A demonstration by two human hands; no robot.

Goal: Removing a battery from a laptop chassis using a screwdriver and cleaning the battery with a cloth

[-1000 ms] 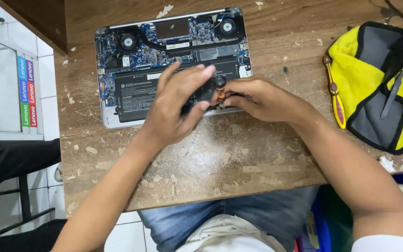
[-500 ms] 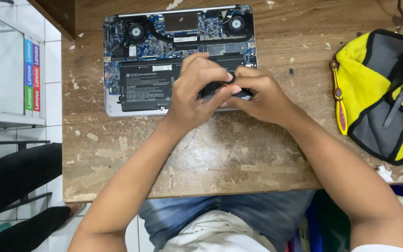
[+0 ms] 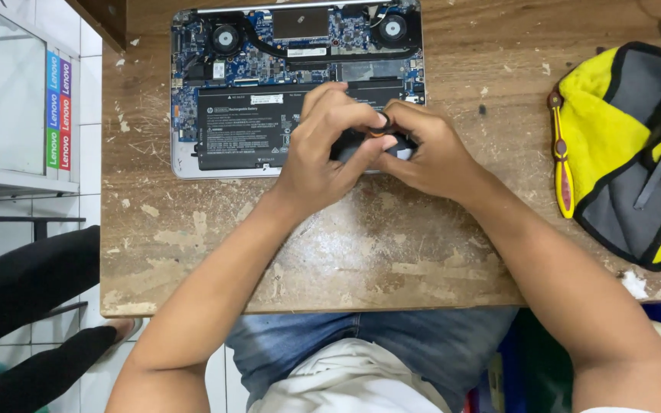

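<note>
Both hands meet over the open laptop [image 3: 269, 115] on the bench [image 3: 346, 252]. Left hand [image 3: 323, 149] and right hand [image 3: 430, 149] fingers clenched on a small dark part [image 3: 361, 141], at the laptop's front-right edge. Yellow pouch [image 3: 613, 138] right.

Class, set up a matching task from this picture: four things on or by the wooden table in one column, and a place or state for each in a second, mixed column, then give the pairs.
Things:
1. Laptop
2. Pouch
3. Screwdriver
4. Both hands (left hand, right hand)

Places or states:
A. lies along the pouch's left edge
B. closed together on a small dark part
C. back cover off, fans and battery showing
D. yellow and grey, at the table's right end

Pairs: 1-C, 2-D, 3-A, 4-B
</note>
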